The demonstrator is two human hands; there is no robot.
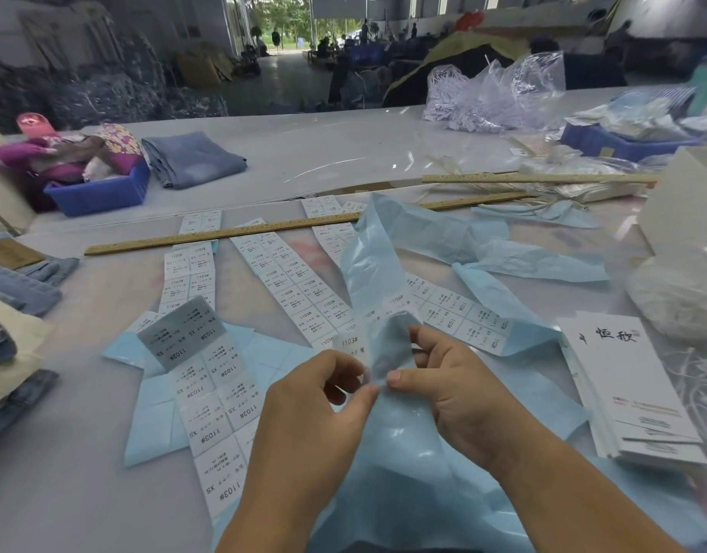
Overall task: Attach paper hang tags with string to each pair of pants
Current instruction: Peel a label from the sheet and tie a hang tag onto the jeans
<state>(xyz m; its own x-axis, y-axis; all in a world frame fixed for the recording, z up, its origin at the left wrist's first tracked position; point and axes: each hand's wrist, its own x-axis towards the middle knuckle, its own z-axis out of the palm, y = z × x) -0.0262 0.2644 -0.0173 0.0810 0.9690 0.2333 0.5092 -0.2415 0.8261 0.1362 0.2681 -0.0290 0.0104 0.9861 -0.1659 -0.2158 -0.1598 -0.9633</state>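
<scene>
Across the pale worktable (324, 153) lie sticker strips, with a hang tag stack (631, 393) right of the fingers. Left hand (320, 397) and right hand (455, 377) pinch a blue backing sheet (378, 273) between thumb and fingertips, peeling a size sticker (350, 345) just above the left fingers; folded jeans (192, 157) sit far beyond.

- White size sticker (350, 347), printed "1103# M", is pinched with its pale blue backing strip (374, 269), lifted off the table.
- White hang tags (633, 393) are stacked flat at the right, calligraphy facing up.
- White string (699, 387) is bundled just beside that stack.
- Folded denim pants (194, 157) are laid far left; more are stacked at the left edge (13, 289).
</scene>
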